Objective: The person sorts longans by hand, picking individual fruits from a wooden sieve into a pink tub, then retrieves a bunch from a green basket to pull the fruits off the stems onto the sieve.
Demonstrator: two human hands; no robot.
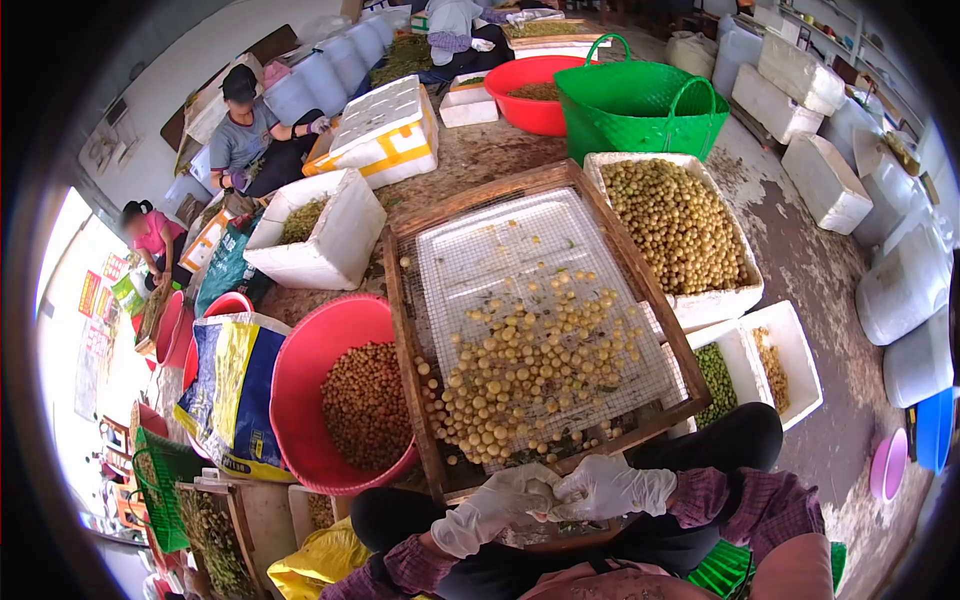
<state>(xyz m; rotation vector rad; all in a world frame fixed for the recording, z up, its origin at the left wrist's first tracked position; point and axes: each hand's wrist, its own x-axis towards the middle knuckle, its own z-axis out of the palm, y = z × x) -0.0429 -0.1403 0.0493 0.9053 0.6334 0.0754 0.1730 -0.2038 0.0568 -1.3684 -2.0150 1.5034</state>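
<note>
My left hand (pixel 497 508) and my right hand (pixel 612 487), both in thin whitish gloves, meet at the near edge of a wooden-framed mesh screen (pixel 590 185). Their fingers are curled together; whatever lies between them is hidden. On the mesh, round yellowish fruits (pixel 530 345) of mixed sizes spread over the near half, thickest toward the lower left. A white foam box shows beneath the mesh. Left of the frame stands a red tub (pixel 295 400) with small brownish fruits (pixel 367 405) in it.
To the right are a foam box (pixel 755 298) of larger yellowish fruits and smaller boxes of green fruits (pixel 715 385) and yellow ones (pixel 772 365). A green woven basket (pixel 640 105) stands behind. A blue-and-yellow sack (pixel 235 390) is at left. Several people sit working farther back.
</note>
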